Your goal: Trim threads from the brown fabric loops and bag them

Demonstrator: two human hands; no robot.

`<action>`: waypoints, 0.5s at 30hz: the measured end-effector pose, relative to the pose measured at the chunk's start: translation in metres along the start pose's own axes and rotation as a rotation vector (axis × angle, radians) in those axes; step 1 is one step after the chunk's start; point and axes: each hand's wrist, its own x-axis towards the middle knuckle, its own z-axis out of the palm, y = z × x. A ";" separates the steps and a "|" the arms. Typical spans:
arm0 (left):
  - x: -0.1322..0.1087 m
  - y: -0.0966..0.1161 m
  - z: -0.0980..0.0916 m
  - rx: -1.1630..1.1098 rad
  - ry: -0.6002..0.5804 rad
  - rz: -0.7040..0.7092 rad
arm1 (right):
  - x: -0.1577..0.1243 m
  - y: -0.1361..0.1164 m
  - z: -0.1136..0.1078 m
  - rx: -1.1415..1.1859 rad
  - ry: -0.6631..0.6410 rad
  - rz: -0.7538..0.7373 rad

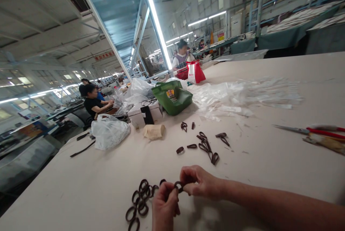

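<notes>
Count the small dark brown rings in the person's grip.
1 visible: a small dark brown ring, pinched at its left by the left hand and at its right by the right hand. Either hand could hide more.

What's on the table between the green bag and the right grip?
In the head view, a few small dark brown loops lie scattered on the table between the green bag and the right grip.
</notes>
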 end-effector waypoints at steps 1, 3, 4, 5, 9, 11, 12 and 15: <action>0.001 0.000 -0.002 0.000 0.009 0.019 | -0.001 -0.002 -0.001 0.028 -0.050 0.003; 0.002 0.000 -0.005 0.009 0.017 0.063 | -0.003 -0.005 -0.002 0.027 -0.091 -0.024; 0.002 0.000 -0.005 0.021 0.017 0.082 | -0.004 -0.005 -0.002 0.005 -0.082 -0.052; 0.002 -0.001 -0.004 0.036 0.015 0.098 | -0.004 -0.004 -0.001 -0.028 -0.057 -0.081; -0.001 -0.004 0.003 0.136 -0.007 0.153 | -0.002 0.003 0.005 -0.202 0.076 -0.139; -0.003 -0.007 0.007 0.172 -0.024 0.187 | -0.003 0.006 0.008 -0.311 0.136 -0.138; -0.004 -0.009 0.009 0.184 -0.030 0.201 | -0.003 0.007 0.010 -0.362 0.159 -0.131; -0.005 -0.015 0.015 0.228 -0.019 0.223 | -0.005 0.007 0.012 -0.501 0.218 -0.104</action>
